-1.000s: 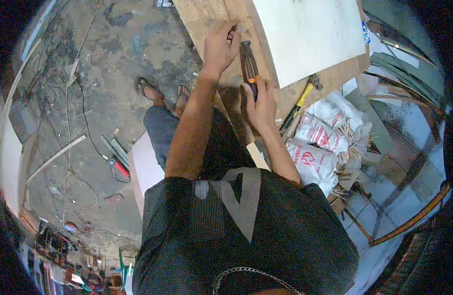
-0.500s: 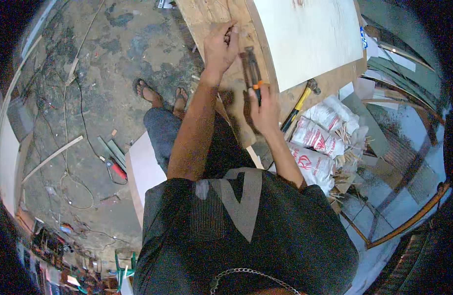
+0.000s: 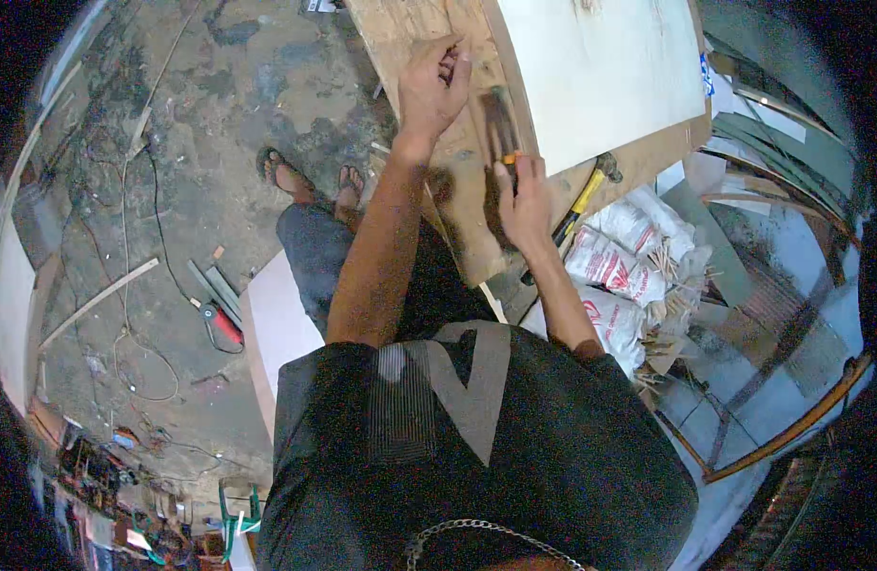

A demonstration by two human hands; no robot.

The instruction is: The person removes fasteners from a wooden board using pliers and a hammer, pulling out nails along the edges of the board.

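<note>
My left hand (image 3: 433, 90) rests near the left side of the wooden board (image 3: 467, 181), its fingers curled together. Small dark bits show between the fingers, too small to name. My right hand (image 3: 526, 205) is wrapped around a tool with an orange and black handle (image 3: 511, 160). Motion blur smears the tool's metal end, which points away from me over the board. Just right of that hand lies a hammer (image 3: 583, 198) with a yellow and black handle, its head near the board's edge.
A large white sheet (image 3: 600, 86) covers the board's right part. White sacks with red print (image 3: 605, 257) and thin wooden sticks (image 3: 667, 305) lie at the right. On the floor at left are cables (image 3: 126, 238), a wood strip (image 3: 100, 303) and a red-handled tool (image 3: 226, 328).
My right hand has shifted slightly right and down with the tool, whose metal end is now more blurred. My left hand stays nearly in place, moved slightly right.
</note>
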